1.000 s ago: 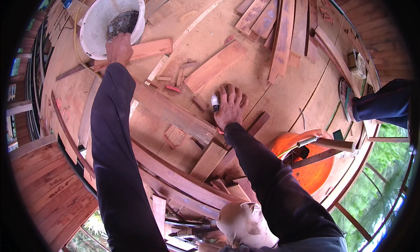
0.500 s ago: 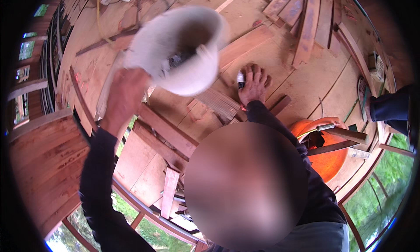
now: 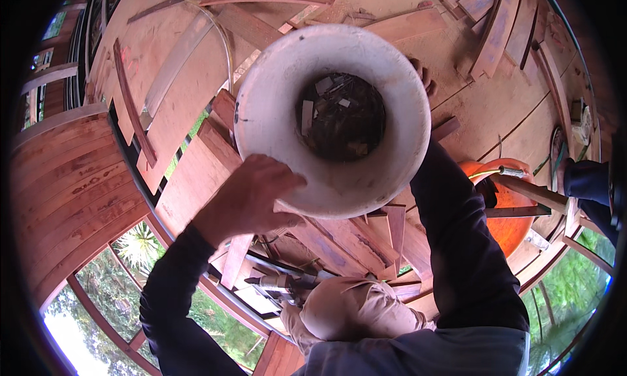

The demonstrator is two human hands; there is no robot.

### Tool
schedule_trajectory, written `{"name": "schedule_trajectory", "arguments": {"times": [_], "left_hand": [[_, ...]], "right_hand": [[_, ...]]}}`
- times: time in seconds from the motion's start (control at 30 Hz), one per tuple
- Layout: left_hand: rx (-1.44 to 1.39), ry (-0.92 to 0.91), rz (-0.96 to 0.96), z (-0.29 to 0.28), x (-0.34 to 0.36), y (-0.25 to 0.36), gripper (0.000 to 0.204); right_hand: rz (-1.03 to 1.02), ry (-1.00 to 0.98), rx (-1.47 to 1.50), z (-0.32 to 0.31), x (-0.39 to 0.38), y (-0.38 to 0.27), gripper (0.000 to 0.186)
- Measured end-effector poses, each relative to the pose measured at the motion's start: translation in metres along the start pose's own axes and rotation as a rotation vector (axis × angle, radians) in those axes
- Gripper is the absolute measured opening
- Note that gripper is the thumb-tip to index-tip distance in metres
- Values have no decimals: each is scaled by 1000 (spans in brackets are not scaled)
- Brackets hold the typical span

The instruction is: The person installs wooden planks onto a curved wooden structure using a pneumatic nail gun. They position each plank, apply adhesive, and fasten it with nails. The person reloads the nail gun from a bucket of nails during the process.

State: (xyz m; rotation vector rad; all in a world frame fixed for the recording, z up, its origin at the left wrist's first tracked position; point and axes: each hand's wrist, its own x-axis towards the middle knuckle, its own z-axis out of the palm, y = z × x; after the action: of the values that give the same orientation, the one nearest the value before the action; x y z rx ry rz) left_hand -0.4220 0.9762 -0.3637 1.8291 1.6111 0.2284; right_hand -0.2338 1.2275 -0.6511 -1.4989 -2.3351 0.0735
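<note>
A white bucket (image 3: 264,69) with a wide rim stands upright in front of me, with dark debris and small pale scraps (image 3: 345,103) at its bottom. My left hand (image 3: 251,196) is at the near left of its rim, thumb and fingers apart, gripping nothing. Only a few fingertips of my right hand (image 3: 423,77) show past the far right of the rim. The bucket hides the rest of that hand, so what it touches is out of sight. Boards (image 3: 346,242) lie between the bucket and my knees.
An orange bucket (image 3: 509,229) with wood pieces and a yellow-handled tool stands to the right. Another person's leg (image 3: 588,180) is at the far right edge. Loose planks (image 3: 499,30) lie across the plywood floor. A dark tool (image 3: 277,283) rests by my knee.
The white bucket has come nearer and now stands upright instead of tilted. My left hand has let go of its rim. My right hand, spread on the floor before, is now mostly behind the bucket.
</note>
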Motion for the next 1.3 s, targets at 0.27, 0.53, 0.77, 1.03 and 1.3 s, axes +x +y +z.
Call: {"name": "schedule_trajectory", "arguments": {"times": [0.27, 0.53, 0.77, 1.03, 1.3], "left_hand": [[118, 234, -147, 12, 85, -87, 41], [304, -108, -414, 42, 150, -98, 31], [341, -184, -462, 51, 145, -100, 32], [278, 212, -415, 63, 150, -109, 33], [283, 258, -397, 69, 160, -109, 32]], "right_hand": [[-62, 3, 197, -51, -2, -27, 52], [-7, 98, -12, 6, -4, -2, 49], [31, -54, 13, 16, 0, -2, 45], [-24, -71, -44, -17, -1, -8, 51], [19, -178, -345, 52, 5, 21, 47]]}}
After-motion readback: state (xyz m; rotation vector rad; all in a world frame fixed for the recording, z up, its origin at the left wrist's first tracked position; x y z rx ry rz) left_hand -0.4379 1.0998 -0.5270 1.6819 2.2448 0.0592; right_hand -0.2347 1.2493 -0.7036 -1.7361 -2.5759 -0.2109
